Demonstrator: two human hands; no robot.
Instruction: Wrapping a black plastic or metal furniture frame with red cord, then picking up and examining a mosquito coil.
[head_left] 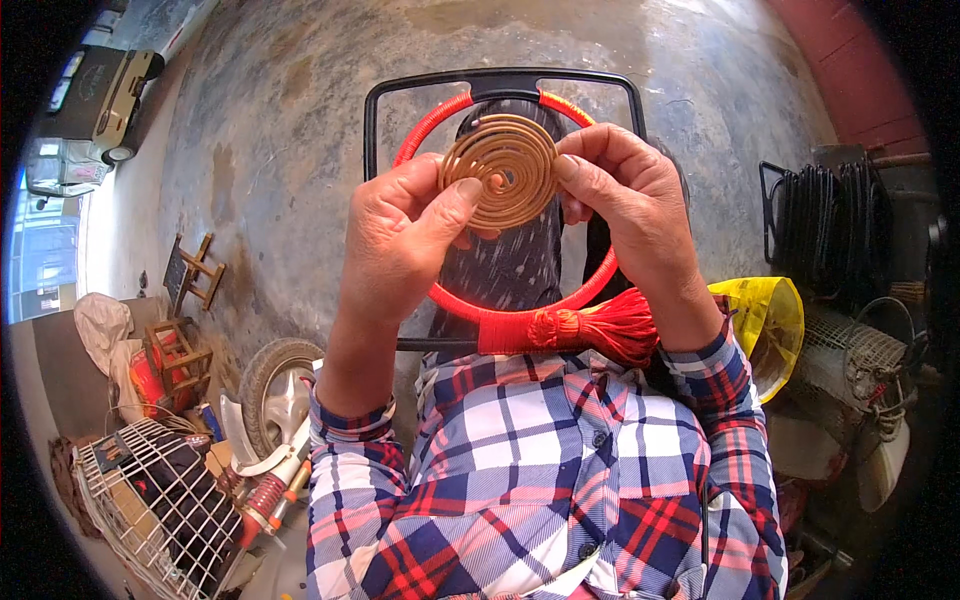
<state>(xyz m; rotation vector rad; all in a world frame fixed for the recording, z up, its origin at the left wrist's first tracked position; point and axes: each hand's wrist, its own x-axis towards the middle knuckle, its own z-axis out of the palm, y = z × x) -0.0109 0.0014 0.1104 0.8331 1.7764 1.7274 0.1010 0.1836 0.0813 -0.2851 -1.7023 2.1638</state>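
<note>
Between both hands I hold up a flat tan spiral coil [505, 205]; its material I cannot make out. My left hand [395, 235] pinches its left edge, with the thumb on the front. At its right edge, my right hand [625, 190] grips with thumb and forefinger. Behind the coil, on my lap, is a black rectangular frame [372, 130] holding a ring wrapped in red cord [455, 303]. Part of the ring is hidden by my hands and the coil. A thick bundle of red cord [610, 325] lies at the ring's near side, under my right forearm.
A stack of black frames [830, 215] stands at the right, near a yellow plastic bag [765, 325] and a wire mesh cage [850, 350]. On the left are a wheel [270, 390], a white wire basket [165, 500], small wooden stools [180, 360] and a parked vehicle [110, 100].
</note>
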